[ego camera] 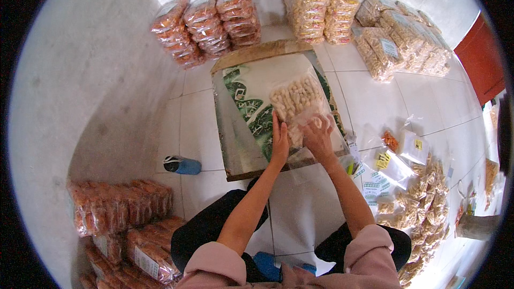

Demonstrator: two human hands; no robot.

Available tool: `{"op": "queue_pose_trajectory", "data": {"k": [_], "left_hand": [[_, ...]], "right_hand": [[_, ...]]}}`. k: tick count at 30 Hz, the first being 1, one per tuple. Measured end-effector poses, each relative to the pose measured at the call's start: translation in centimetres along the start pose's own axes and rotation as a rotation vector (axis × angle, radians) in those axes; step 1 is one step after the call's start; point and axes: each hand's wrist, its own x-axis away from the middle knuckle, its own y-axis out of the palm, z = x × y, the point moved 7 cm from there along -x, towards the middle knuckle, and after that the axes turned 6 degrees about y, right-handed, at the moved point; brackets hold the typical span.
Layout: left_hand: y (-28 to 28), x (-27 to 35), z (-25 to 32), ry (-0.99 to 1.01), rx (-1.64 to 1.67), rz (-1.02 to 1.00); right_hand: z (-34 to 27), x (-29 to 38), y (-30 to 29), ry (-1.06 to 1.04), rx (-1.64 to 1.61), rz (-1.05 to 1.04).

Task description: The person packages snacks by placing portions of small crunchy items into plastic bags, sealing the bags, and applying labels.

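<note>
A clear plastic bag of pale, finger-shaped snacks (297, 96) lies on a low wooden table (237, 160), whose top carries a green and white printed sheet (251, 108). Along the bag's left edge rests my left hand (281, 138), fingers straight and touching its side. My right hand (319, 132) is on the bag's near right part, its fingers bent over the loose plastic; whether they pinch the film cannot be made out.
Stacked bags of orange snacks (204, 24) and pale snacks (321, 4) stand beyond the table. More orange packs (120, 204) lie at lower left. A blue cylindrical object (182, 165) is left of the table; empty plastic bags (395, 170) and small snack packs (421, 208) lie right.
</note>
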Motion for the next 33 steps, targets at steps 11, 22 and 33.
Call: {"op": "queue_pose_trajectory", "data": {"k": [11, 22, 33], "left_hand": [[-0.2, 0.6, -0.4, -0.005, 0.023, 0.048], [0.3, 1.5, -0.5, 0.02, -0.147, 0.021], [-3.2, 2.5, 0.8, -0.048, -0.472, 0.363]], "right_hand": [[-1.2, -1.7, -0.9, -0.127, -0.039, -0.19], [0.0, -2.0, 2.2, -0.004, -0.395, -0.283], [-0.8, -2.1, 1.2, -0.134, -0.201, -0.04]]}}
